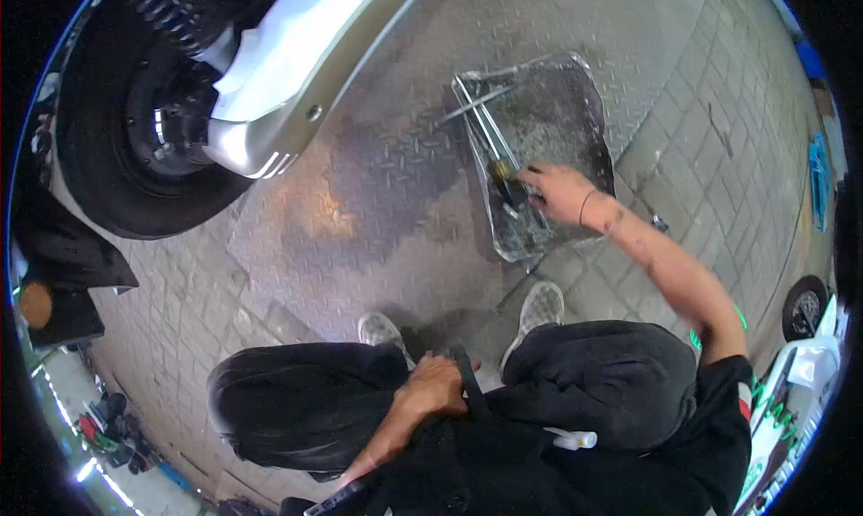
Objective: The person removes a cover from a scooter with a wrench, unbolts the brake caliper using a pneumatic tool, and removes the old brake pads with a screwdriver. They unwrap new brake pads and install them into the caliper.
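My right hand (559, 194) reaches over a worn metal tray (600, 125) on the floor, with its fingers stretched out and the fingertips right at a tool with a dark yellowish handle (500, 170). Long slim metal rods (485, 125) lie along the tray's left side, crossed by a shorter bar (481, 104) that juts past the rim. Smaller metal pieces under and beside my fingers are partly hidden. Between my knees rests my left hand (435, 387), its back upward beside a black strap (469, 383); its fingers are mostly hidden.
A white and silver scooter body (288, 75) and a black wheel (99, 183) stand at the upper left. Under the tray is a stained tread-plate sheet (387, 210), bordered by paving bricks (719, 170). Another white vehicle (809, 372) stands at the right edge.
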Action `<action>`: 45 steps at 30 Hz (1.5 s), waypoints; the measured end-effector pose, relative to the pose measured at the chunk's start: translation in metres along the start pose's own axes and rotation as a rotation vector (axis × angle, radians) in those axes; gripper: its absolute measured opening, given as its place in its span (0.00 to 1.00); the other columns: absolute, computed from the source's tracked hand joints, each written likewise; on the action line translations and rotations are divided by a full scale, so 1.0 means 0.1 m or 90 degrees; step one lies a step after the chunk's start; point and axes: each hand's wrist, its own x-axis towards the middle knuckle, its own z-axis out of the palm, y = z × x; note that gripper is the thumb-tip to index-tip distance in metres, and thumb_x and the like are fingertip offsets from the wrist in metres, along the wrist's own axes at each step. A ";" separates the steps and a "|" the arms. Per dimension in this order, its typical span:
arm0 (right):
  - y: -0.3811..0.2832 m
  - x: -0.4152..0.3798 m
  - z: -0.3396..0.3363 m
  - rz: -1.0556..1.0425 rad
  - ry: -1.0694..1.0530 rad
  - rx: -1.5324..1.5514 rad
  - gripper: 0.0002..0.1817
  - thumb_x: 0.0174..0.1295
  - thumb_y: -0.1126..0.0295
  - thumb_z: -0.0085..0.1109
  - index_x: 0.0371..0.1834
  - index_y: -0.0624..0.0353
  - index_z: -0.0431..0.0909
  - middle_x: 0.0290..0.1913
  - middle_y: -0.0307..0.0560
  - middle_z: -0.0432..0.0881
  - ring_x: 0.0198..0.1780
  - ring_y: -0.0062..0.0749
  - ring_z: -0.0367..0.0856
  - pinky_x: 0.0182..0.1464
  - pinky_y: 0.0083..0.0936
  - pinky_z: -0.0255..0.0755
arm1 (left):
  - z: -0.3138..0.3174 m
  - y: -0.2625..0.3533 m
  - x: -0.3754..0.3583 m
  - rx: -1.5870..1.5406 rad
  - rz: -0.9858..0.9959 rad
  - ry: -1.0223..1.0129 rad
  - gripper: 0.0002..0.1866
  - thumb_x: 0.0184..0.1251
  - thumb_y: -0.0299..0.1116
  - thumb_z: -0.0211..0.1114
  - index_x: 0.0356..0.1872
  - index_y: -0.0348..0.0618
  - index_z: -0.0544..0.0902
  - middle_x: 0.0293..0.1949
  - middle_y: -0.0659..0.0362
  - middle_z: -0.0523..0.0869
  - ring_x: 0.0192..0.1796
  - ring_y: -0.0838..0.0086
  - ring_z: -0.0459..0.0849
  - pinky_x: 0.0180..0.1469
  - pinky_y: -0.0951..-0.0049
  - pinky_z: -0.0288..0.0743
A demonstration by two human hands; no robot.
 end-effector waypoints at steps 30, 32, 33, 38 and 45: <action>0.38 1.64 0.49 0.203 0.319 0.517 0.54 0.71 0.36 0.55 0.83 0.70 0.50 0.77 0.74 0.64 0.78 0.62 0.65 0.77 0.41 0.63 | -1.54 0.56 -1.43 0.258 -0.116 0.276 0.32 0.77 0.51 0.63 0.70 0.36 0.73 0.59 0.42 0.82 0.62 0.48 0.80 0.66 0.52 0.72; 0.03 1.25 0.08 0.221 0.399 0.623 0.57 0.71 0.35 0.55 0.83 0.73 0.46 0.79 0.72 0.63 0.79 0.58 0.66 0.77 0.38 0.61 | -1.52 0.50 -1.47 0.287 -0.153 0.275 0.33 0.79 0.53 0.60 0.70 0.34 0.72 0.59 0.42 0.81 0.64 0.48 0.79 0.67 0.52 0.72; -0.06 1.07 -0.08 0.165 0.467 0.665 0.58 0.70 0.35 0.58 0.83 0.73 0.44 0.79 0.71 0.64 0.78 0.57 0.67 0.77 0.37 0.60 | -1.52 0.44 -1.49 0.285 -0.152 0.296 0.33 0.79 0.53 0.60 0.70 0.33 0.72 0.60 0.41 0.81 0.65 0.47 0.78 0.68 0.52 0.72; -0.49 -0.60 -1.01 -0.061 0.376 0.960 0.47 0.69 0.56 0.67 0.81 0.71 0.53 0.61 0.52 0.79 0.62 0.36 0.79 0.70 0.36 0.67 | -1.58 0.04 -1.26 0.214 -0.091 0.264 0.33 0.80 0.54 0.58 0.70 0.33 0.72 0.61 0.41 0.80 0.65 0.47 0.79 0.69 0.53 0.71; -0.64 -1.43 -0.15 0.119 0.269 1.180 0.21 0.75 0.60 0.60 0.58 0.68 0.79 0.50 0.52 0.86 0.54 0.36 0.85 0.58 0.33 0.81 | -1.45 -0.33 0.21 -0.322 0.203 0.334 0.38 0.80 0.56 0.57 0.74 0.31 0.66 0.67 0.41 0.77 0.72 0.50 0.75 0.74 0.51 0.69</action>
